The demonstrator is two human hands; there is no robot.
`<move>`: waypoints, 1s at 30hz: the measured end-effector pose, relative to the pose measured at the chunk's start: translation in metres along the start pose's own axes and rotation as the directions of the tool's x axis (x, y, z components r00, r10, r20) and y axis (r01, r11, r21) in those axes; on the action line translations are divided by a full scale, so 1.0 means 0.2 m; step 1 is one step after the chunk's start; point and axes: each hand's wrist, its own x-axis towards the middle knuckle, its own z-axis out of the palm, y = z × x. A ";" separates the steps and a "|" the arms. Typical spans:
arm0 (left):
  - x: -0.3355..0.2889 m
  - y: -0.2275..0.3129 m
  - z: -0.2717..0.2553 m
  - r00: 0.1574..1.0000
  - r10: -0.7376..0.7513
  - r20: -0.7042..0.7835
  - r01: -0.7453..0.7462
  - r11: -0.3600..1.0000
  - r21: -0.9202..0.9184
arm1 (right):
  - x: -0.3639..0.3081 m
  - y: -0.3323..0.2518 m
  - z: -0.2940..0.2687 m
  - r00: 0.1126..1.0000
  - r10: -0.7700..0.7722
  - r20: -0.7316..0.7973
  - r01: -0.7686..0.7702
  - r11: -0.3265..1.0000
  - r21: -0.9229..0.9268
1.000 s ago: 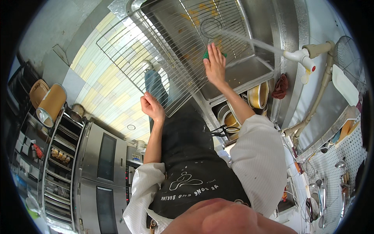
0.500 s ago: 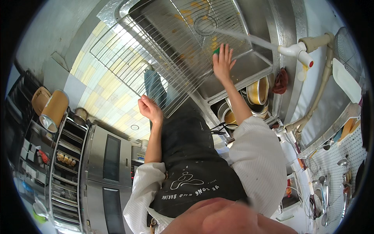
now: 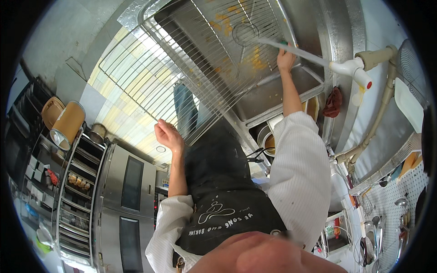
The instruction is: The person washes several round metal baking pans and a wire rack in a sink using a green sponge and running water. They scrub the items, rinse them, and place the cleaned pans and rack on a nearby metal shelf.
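A large wire cooling rack lies tilted over the sink, its left part reaching out above the floor. My left hand is closed on the rack's near left edge. At the rack's far right side, beside the sink wall, my right hand is closed around a green scouring pad, of which only a small part shows. Water from the white tap streams leftward past my right hand toward the drain. Orange-yellow scraps are scattered on the sink bottom beneath the wires.
Metal pans stand below the sink's near edge. A dark red cloth hangs at its right. To the left are a tray rack, a steel cabinet and a tan cylindrical container. Utensils hang at the lower right.
My right hand has moved right with the scouring pad, from over the rack's middle to its right edge. My left hand keeps hold of the rack, now slightly lower and further left.
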 end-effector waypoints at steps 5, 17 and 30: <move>0.02 0.10 -0.21 0.997 0.079 -0.002 -0.079 0.994 0.081 | -0.10 0.06 0.00 0.938 0.338 -0.073 -0.272 0.853 0.446; 0.20 -0.44 -0.80 0.973 0.172 -0.154 -0.079 0.874 0.479 | -0.31 -0.48 -0.42 0.994 0.094 0.047 -0.101 0.734 0.672; 0.36 -0.61 -0.62 0.979 0.072 -0.189 -0.033 0.978 0.205 | -0.19 -0.63 -0.53 0.964 -0.171 -0.205 0.239 0.894 0.379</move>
